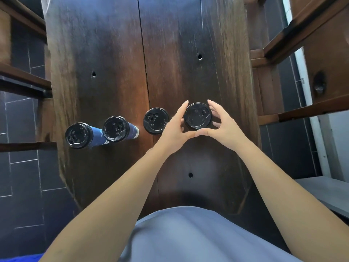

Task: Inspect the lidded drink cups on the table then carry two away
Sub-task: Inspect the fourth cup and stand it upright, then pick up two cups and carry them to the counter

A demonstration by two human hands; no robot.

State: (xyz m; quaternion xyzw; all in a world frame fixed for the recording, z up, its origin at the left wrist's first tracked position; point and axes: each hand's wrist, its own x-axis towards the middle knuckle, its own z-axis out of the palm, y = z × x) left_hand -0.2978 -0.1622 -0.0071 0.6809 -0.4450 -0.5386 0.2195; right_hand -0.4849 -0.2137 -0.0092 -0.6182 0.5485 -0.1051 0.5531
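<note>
Several drink cups with black lids stand in a row across the dark wooden table (113, 53). The rightmost cup (197, 116) is wrapped by both hands just below its lid: my left hand (174, 129) on its left side, my right hand (221, 123) on its right, thumbs meeting in front. Its body is hidden under the lid and fingers. Left of it stands a third cup (154, 121), seen only as a lid. Farther left, two cups (115, 128) (79, 135) show blue sides.
Wooden benches or chair frames flank the table, on the left (22, 80) and on the right (302, 40). Dark tiled floor (22, 176) lies below. A grey surface (328, 193) sits at the lower right. My light blue clothing fills the bottom.
</note>
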